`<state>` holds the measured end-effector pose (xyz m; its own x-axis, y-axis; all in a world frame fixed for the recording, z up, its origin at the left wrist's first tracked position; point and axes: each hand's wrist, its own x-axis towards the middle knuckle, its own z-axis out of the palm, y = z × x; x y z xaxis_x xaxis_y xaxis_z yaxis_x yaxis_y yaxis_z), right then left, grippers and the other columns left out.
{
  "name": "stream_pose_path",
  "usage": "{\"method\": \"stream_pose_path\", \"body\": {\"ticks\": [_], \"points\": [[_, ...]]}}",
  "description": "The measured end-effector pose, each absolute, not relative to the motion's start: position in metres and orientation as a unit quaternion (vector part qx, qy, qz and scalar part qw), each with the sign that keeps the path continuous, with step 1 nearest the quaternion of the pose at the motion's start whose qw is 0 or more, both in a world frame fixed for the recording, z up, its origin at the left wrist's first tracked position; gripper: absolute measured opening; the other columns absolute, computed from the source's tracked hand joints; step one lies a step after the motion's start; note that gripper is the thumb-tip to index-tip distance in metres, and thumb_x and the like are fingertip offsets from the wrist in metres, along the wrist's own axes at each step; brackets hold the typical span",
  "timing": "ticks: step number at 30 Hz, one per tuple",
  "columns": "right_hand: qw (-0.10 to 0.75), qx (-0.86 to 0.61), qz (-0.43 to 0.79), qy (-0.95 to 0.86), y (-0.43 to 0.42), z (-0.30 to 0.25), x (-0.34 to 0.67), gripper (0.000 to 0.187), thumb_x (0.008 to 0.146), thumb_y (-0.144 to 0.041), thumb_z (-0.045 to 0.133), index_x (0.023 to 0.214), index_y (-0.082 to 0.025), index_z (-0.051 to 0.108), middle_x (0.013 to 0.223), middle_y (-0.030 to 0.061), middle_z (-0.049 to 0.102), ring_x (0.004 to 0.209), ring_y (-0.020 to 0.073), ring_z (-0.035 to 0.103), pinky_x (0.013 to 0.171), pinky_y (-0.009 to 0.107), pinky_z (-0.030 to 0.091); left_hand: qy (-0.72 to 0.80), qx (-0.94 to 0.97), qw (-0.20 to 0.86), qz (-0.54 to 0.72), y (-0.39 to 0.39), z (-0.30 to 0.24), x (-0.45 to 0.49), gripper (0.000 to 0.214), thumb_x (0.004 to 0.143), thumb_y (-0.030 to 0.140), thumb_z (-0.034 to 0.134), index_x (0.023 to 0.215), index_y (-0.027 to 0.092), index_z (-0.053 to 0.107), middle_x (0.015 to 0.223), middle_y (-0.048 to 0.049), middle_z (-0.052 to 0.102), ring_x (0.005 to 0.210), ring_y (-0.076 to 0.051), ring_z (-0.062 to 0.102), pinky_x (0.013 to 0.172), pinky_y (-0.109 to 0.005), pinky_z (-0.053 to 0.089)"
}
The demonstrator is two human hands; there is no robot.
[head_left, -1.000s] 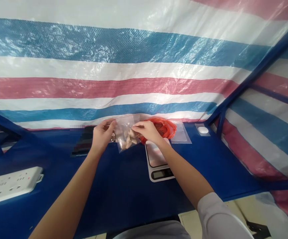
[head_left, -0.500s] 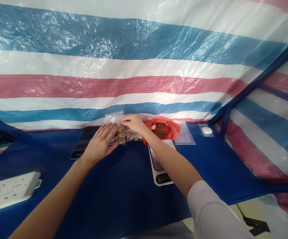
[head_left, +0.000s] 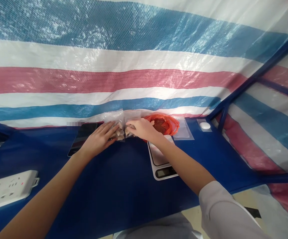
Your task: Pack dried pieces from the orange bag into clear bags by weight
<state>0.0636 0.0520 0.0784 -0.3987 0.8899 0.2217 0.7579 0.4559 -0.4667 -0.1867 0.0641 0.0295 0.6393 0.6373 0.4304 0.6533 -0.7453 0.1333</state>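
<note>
Flattened since before, the clear plastic pouch of pale chunks (head_left: 120,133) lies mid-frame under our open left hand (head_left: 99,138), right hand (head_left: 142,128) pinching its edge.

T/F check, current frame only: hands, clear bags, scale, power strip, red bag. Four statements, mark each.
1. The left hand lies flat on the clear bags. True.
2. The scale stands left of the left hand. False: it stands on the right, partly under the right forearm.
3. The power strip lies at the left end of the table. True.
4. The red bag lies beside the power strip. False: it lies just right of the right hand, far from the strip.
</note>
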Motion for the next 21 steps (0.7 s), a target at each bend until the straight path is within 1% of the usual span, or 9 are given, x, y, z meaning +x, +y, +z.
{"method": "stream_pose_path", "body": {"ticks": [3,6,9,13,16,18,21], "points": [[0.185,-0.457,0.085,-0.866,0.039,0.066,0.069,0.026,0.1,-0.027,0.051,0.114,-0.023,0.072,0.134,0.0069,0.067,0.12,0.0244,0.065,0.093,0.036,0.054,-0.351,-0.908,0.012,-0.227,0.069,0.031,-0.188,0.049,0.097,0.041,0.05,0.143,0.025,0.055,0.148,-0.013,0.056,0.136,-0.033,0.053,0.118,-0.055,0.039],[0.169,-0.436,0.042,-0.883,0.034,0.054,0.069,0.029,0.098,-0.024,0.055,0.124,-0.021,0.067,0.146,0.0104,0.058,0.136,0.0253,0.054,0.104,0.039,0.051,-0.348,-0.91,0.011,-0.228,0.072,0.031,-0.188,0.05,0.098,0.043,0.048,0.143,0.024,0.055,0.146,-0.0133,0.057,0.136,-0.033,0.053,0.118,-0.054,0.039],[0.165,-0.435,0.018,-0.885,0.034,0.047,0.069,0.036,0.097,-0.024,0.056,0.132,-0.019,0.063,0.149,0.0131,0.056,0.142,0.0268,0.048,0.11,0.04,0.048,-0.351,-0.908,0.013,-0.227,0.075,0.031,-0.188,0.051,0.099,0.045,0.046,0.144,0.023,0.054,0.147,-0.0133,0.057,0.138,-0.032,0.052,0.118,-0.051,0.039],[0.159,-0.433,0.011,-0.887,0.037,0.042,0.068,0.041,0.097,-0.021,0.054,0.137,-0.014,0.059,0.151,0.0157,0.052,0.144,0.0287,0.045,0.112,0.042,0.047,-0.35,-0.908,0.008,-0.228,0.08,0.03,-0.19,0.051,0.098,0.047,0.046,0.143,0.023,0.055,0.147,-0.0126,0.057,0.137,-0.032,0.053,0.118,-0.049,0.039],[0.165,-0.428,0.004,-0.888,0.038,0.041,0.067,0.04,0.097,-0.02,0.053,0.136,-0.013,0.06,0.15,0.0167,0.053,0.145,0.0296,0.044,0.115,0.042,0.044,-0.352,-0.906,0.007,-0.234,0.081,0.029,-0.191,0.051,0.097,0.049,0.047,0.141,0.025,0.057,0.144,-0.0122,0.06,0.136,-0.032,0.054,0.116,-0.05,0.041],[0.175,-0.424,-0.003,-0.889,0.037,0.043,0.068,0.037,0.097,-0.02,0.052,0.133,-0.014,0.063,0.148,0.0157,0.055,0.144,0.0289,0.045,0.116,0.042,0.042,-0.359,-0.902,0.014,-0.238,0.078,0.03,-0.191,0.051,0.097,0.05,0.048,0.14,0.025,0.058,0.142,-0.0129,0.061,0.135,-0.033,0.054,0.115,-0.052,0.041],[0.2,-0.422,-0.005,-0.884,0.031,0.05,0.074,0.034,0.099,-0.02,0.049,0.128,-0.016,0.066,0.147,0.0142,0.057,0.14,0.027,0.049,0.115,0.041,0.043,-0.37,-0.894,0.032,-0.251,0.07,0.034,-0.186,0.052,0.095,0.05,0.052,0.139,0.023,0.058,0.143,-0.0144,0.06,0.135,-0.035,0.054,0.116,-0.053,0.039]]}}
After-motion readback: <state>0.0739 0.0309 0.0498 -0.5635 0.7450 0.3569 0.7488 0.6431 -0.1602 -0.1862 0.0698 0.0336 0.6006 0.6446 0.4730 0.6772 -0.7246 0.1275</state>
